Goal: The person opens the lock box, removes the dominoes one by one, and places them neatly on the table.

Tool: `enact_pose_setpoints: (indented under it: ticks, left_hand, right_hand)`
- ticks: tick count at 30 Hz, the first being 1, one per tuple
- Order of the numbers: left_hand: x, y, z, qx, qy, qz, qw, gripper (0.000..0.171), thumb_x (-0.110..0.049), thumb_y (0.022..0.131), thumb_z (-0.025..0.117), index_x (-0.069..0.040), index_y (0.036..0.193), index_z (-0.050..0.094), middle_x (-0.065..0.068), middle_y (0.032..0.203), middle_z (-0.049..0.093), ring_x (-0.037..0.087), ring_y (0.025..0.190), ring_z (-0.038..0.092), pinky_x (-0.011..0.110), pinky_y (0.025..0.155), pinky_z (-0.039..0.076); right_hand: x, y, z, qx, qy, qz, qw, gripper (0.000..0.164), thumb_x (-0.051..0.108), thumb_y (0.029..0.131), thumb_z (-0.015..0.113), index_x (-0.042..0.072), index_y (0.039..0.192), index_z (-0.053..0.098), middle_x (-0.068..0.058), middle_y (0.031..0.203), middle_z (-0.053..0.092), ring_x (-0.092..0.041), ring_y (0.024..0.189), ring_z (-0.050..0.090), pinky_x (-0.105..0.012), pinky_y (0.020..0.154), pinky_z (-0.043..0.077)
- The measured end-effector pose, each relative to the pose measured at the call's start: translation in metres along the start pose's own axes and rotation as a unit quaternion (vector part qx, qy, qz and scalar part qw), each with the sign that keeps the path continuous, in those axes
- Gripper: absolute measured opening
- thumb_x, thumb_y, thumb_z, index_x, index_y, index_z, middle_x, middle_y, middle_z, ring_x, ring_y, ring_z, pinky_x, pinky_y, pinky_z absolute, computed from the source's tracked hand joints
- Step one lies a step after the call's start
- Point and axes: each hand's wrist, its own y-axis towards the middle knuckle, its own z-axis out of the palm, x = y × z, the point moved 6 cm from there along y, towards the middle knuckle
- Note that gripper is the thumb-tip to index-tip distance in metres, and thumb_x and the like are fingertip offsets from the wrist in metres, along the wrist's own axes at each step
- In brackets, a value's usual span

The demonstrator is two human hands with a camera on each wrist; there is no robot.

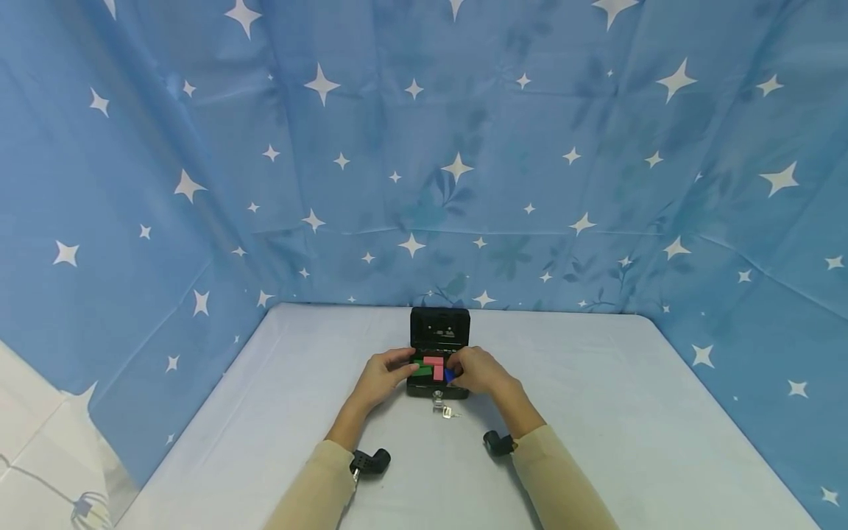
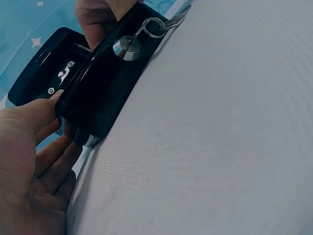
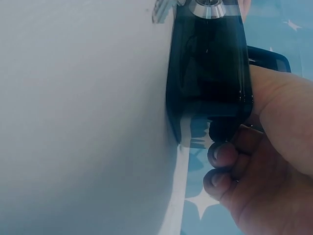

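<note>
Our left hand (image 1: 380,379) rests, fingers spread, against the black box (image 1: 420,392) between our hands while our right hand (image 1: 480,370) pinches the blue block (image 1: 450,375) inside, best kept square to the pink blocks (image 1: 433,361) leftward.

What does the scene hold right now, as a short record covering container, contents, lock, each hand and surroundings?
Container: glossy black rectangular box, hinged black lid raised
Contents: pink rectangular blocks, green rectangular blocks, blue block with its shape partly hidden
Lock: round silver lock on box front, silver keys on a ring
Left hand: holds box's left side
Right hand: fingertips at blue block; pinch unclear
Surroundings: white table surface, blue star-patterned curtain behind
</note>
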Motion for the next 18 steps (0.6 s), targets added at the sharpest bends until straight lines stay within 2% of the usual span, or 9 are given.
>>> enact_pose_setpoints:
  ticks: [11,18]
  left_hand:
    - [0.0001,0.0004,-0.0001,0.0,-0.002,0.004,1.0,0.043,-0.019,0.095,0.077,-0.004,0.134,0.069,0.014,0.139,0.068,0.035,0.136,0.059,0.057,0.117,0.044]
    - [0.0018,0.0012,0.0012,0.009,0.022,-0.004,0.9997,0.044,-0.023,0.098,0.075,-0.006,0.137,0.068,0.012,0.142,0.066,0.033,0.139,0.057,0.052,0.118,0.044]
  right_hand:
    - [0.0002,0.0017,-0.0002,0.007,-0.014,-0.002,1.0,0.031,0.015,0.082,0.09,0.008,0.108,0.076,0.0,0.087,0.068,-0.013,0.078,0.059,-0.036,0.076,0.057]
    - [-0.0024,0.0008,0.0013,0.011,-0.006,-0.002,1.0,0.029,0.018,0.084,0.088,0.008,0.107,0.075,0.0,0.085,0.066,-0.014,0.074,0.057,-0.035,0.07,0.054]
